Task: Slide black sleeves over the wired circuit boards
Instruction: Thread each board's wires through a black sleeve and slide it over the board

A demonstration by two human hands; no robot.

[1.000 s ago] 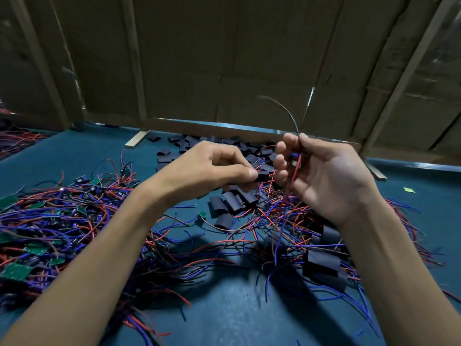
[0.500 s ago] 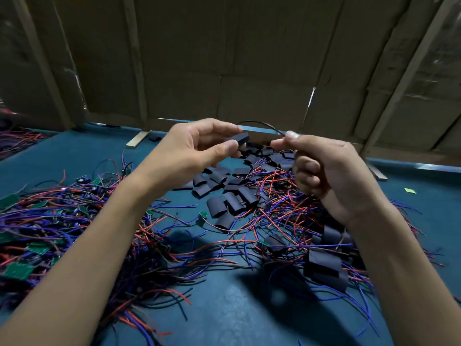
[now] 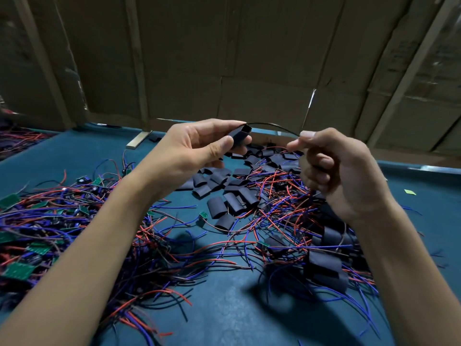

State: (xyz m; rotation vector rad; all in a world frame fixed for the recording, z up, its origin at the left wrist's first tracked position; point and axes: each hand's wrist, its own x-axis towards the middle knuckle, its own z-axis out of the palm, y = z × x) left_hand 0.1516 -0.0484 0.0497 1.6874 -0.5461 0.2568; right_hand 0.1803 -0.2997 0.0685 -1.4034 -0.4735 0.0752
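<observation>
- Left hand (image 3: 199, 148): thumb and fingers (image 3: 219, 149) pinching one black sleeve (image 3: 240, 136), raised above the table (image 3: 239, 318), open end facing right.
- Right hand (image 3: 341, 171): fingers curled, thumb and forefinger pinching a thin dark wire (image 3: 272, 126) arcing to the sleeve mouth; circuit board itself not visible, presumably inside the fist.
- Step judged: threading wire through sleeve ahead of the board.
- Advised: keep sleeve mouth squeezed open, not flattened; feed wires straight along its length; draw board in squarely, edge first; avoid snagging solder joints.
- Spare sleeves (image 3: 224, 208) heaped centre; bare green boards (image 3: 17, 270) at left among red and blue wires (image 3: 274, 188).
</observation>
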